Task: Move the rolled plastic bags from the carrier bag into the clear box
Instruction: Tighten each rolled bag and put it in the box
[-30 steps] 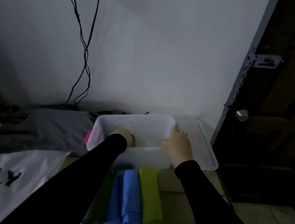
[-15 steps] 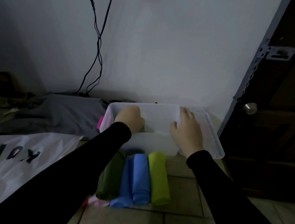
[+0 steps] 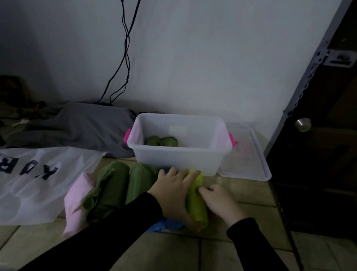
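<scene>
The clear box (image 3: 176, 160) with pink latches stands on the tiled floor by the wall, with two dark green rolls (image 3: 162, 141) inside. In front of it lie rolled bags in a row: a pink one (image 3: 76, 203), two dark green ones (image 3: 119, 186), a blue one (image 3: 167, 225) mostly hidden, and a lime green roll (image 3: 196, 203). My left hand (image 3: 174, 191) lies over the blue roll with fingers on the lime roll's left side. My right hand (image 3: 221, 200) touches the lime roll's right side. The white carrier bag (image 3: 16, 183) lies flat at the left.
The box's clear lid (image 3: 246, 159) lies on the floor to the right of the box. A grey cloth (image 3: 84, 128) is heaped at the left of the box. Black cables (image 3: 126, 39) hang down the wall. A dark door with a knob (image 3: 303, 124) stands at the right.
Both hands have come out of the clear box and dropped onto the rolls on the floor in front of it. The view has tilted down.
</scene>
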Demonstrator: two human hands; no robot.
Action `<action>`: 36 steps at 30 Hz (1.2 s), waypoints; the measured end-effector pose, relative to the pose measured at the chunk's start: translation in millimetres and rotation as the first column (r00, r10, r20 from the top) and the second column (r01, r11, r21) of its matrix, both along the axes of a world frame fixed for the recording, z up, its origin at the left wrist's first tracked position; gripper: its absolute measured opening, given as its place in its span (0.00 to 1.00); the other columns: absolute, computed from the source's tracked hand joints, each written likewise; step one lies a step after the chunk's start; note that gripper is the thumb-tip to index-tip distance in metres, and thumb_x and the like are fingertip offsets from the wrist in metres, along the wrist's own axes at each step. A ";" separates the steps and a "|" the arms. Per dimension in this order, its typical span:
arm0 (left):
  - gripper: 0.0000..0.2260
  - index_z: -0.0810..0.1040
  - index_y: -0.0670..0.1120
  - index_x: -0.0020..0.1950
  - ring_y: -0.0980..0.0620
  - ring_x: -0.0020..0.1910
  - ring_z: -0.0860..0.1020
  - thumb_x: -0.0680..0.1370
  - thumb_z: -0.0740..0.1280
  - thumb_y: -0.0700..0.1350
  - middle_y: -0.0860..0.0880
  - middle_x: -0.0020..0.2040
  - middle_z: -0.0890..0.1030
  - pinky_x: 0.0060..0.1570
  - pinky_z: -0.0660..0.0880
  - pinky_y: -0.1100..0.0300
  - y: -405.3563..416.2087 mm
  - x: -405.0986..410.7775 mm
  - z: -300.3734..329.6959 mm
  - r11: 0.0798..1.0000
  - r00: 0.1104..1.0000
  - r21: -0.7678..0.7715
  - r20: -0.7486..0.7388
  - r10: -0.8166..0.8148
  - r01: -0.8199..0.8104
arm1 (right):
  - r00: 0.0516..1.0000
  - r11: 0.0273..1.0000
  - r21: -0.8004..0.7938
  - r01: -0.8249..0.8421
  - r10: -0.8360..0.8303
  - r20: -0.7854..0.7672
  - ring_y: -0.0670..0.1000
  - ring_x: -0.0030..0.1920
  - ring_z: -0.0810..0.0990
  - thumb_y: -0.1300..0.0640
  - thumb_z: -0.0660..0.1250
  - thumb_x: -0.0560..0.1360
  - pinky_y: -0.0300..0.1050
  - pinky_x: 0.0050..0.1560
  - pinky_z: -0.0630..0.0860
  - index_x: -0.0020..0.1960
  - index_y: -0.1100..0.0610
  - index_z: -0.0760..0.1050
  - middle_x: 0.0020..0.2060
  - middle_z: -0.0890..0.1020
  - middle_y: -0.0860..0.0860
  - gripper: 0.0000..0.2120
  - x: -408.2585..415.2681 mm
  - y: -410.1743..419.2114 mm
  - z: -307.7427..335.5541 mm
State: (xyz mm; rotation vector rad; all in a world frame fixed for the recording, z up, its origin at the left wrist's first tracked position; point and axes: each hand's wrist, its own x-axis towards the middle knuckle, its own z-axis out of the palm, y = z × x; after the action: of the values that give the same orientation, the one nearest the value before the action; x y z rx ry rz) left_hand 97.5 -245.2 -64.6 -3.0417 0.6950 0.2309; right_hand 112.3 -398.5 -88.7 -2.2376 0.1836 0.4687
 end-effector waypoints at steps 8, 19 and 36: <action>0.54 0.46 0.59 0.75 0.47 0.68 0.65 0.58 0.74 0.67 0.49 0.69 0.64 0.66 0.63 0.45 -5.3 -3.8 5.0 0.970 0.996 -0.225 0.039 -0.086 0.093 | 0.995 0.947 0.307 0.093 -0.100 0.004 0.52 0.55 0.78 0.43 0.56 0.79 0.50 0.60 0.73 0.49 0.47 0.76 0.54 0.80 0.51 0.12 -8.0 -5.1 7.3; 0.57 0.47 0.56 0.77 0.54 0.76 0.55 0.58 0.80 0.58 0.49 0.76 0.54 0.74 0.59 0.55 -0.2 -5.0 54.7 0.723 0.962 -0.634 0.192 -0.195 0.273 | 0.964 0.348 0.916 0.198 -0.239 -0.117 0.49 0.41 0.84 0.45 0.61 0.76 0.44 0.45 0.79 0.53 0.57 0.79 0.42 0.86 0.53 0.17 -7.8 7.2 44.1; 0.58 0.42 0.59 0.76 0.50 0.70 0.60 0.55 0.74 0.65 0.49 0.71 0.59 0.70 0.63 0.51 19.5 8.8 74.6 0.815 0.963 -0.539 0.256 -0.079 0.210 | 0.844 0.560 0.814 0.156 -0.503 0.184 0.57 0.46 0.82 0.62 0.66 0.76 0.52 0.53 0.77 0.47 0.58 0.80 0.46 0.83 0.58 0.05 5.3 -10.0 86.5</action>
State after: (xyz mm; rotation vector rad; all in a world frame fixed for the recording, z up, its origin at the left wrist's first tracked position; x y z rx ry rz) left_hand 106.3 -225.7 10.0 -3.4369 1.1496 -0.3936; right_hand 117.6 -408.5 -2.1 -1.3199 0.1516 -0.1462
